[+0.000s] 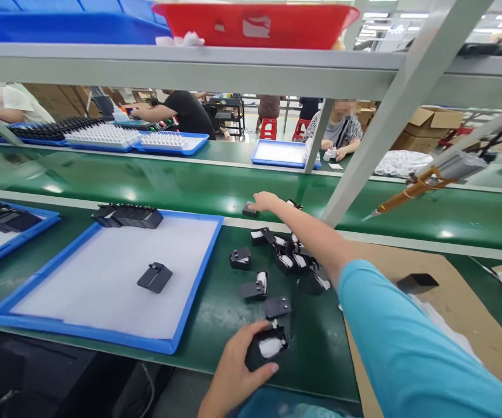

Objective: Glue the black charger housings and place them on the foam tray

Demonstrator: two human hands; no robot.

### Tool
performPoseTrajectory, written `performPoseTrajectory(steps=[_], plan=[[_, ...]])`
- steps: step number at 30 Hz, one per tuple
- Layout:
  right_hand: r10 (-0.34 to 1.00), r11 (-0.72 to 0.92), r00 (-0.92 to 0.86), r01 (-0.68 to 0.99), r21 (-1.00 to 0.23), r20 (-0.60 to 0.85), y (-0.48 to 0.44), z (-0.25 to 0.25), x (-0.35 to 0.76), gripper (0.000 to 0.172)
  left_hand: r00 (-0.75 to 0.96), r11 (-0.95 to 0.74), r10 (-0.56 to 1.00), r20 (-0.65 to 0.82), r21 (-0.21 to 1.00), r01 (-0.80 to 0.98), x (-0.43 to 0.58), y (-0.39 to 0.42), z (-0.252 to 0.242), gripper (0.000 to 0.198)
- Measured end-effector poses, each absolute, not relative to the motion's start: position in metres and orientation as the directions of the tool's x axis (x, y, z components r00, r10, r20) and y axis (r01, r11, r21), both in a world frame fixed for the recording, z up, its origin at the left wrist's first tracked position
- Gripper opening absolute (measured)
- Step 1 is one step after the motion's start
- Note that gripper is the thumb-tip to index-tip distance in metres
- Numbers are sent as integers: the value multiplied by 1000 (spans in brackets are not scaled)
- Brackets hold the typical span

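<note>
My left hand (239, 367) grips an open black plastic case (272, 343) at the front of the green bench, thumb and fingers on its left side. White material shows inside it. My right hand (266, 201) is stretched out over the green conveyor belt, its fingers closed at a small black case (249, 209); the fingertips are partly hidden. Between the hands lie a flat black piece (277, 307), another black case (241, 258) and a pile of open black cases (292, 259) with white material in them.
A blue-rimmed tray (176, 342) at left holds a lone black case (155, 277) and a row of cases (127, 215). An orange electric screwdriver (411, 194) hangs at right beside a slanted post (372, 139). Cardboard (385, 267) covers the bench's right. A person (335, 130) works opposite.
</note>
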State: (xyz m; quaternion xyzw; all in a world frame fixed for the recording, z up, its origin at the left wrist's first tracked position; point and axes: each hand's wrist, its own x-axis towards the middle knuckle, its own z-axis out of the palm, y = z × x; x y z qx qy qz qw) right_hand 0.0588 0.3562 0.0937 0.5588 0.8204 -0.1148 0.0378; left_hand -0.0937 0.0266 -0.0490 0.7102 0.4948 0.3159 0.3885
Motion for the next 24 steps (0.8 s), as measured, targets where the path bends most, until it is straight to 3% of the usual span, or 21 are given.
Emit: performPoseTrajectory(steps=[4, 7, 11, 14, 16, 20, 24], plan=[[889, 336, -360, 933, -129, -282, 374, 84, 27, 33, 334, -232, 938, 97, 890, 393, -96, 28, -56, 58], [882, 374, -404, 913, -159, -243, 365, 91, 26, 33, 311, -279, 931, 192, 923, 265, -98, 31, -61, 57], [885, 436, -461, 870, -230, -65, 307, 117, 68, 40, 154, -248, 963, 220, 948, 198, -112, 38, -48, 40], [873, 486, -465, 808, -333, 148, 219, 129, 133, 55, -48, -124, 988, 145, 946, 300, -128, 53, -16, 31], [877, 478, -405, 796, -371, 260, 152, 123, 183, 57, -145, -92, 977, 155, 925, 369, -137, 71, 10, 33], [971, 217, -176, 932, -289, 160, 53, 73, 268, 46, -161, -148, 951, 264, 846, 512, -132, 121, 53, 44], [958, -54, 98, 985, -166, 269, 28, 5, 317, 47, 44, -250, 951, 307, 674, 695, -97, 200, 67, 56]])
